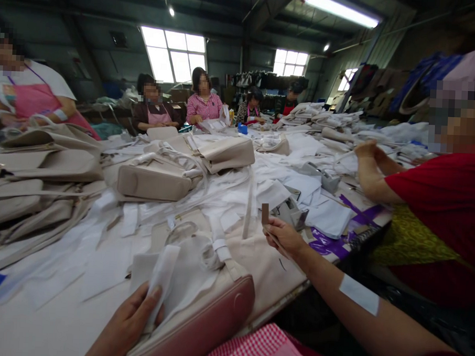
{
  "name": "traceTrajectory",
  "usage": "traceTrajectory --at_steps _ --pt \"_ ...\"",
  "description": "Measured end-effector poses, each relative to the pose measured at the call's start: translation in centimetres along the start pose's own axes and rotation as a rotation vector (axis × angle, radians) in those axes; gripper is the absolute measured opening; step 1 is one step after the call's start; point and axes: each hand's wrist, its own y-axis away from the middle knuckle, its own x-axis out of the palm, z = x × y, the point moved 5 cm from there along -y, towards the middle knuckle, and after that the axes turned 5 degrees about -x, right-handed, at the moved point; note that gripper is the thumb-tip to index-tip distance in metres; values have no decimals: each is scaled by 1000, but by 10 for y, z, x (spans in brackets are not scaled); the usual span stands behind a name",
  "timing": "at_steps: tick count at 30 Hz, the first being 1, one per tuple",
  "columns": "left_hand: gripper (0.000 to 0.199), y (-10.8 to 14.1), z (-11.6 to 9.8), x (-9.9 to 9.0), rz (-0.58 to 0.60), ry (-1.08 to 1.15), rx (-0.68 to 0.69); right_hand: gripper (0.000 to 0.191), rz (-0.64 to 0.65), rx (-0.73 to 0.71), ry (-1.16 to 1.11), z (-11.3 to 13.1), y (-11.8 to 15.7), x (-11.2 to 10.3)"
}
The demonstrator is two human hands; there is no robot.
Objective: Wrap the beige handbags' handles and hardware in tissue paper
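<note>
At the bottom centre, a bag (215,324) with a pinkish side lies at the table's front edge. My left hand (131,315) is closed on a folded white strip (166,264) above white sheets on the bag. To the right, my right hand (282,236) pinches a small brown piece (265,213) that stands up from the fingers; a thin pale strip also runs along this hand. One bag handle is wrapped in white material (220,245). A white patch (359,294) sits on my right forearm.
Beige bags (154,182) lie beyond and at the left. A tape dispenser (290,214), white sheets (330,216) and purple tape (325,242) are at the right. A person in red (449,192) works close on the right; several people are across the table.
</note>
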Motion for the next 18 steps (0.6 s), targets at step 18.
traceTrajectory --at_steps 18 --pt "56 9 -4 -4 37 123 119 48 610 70 -623 89 84 196"
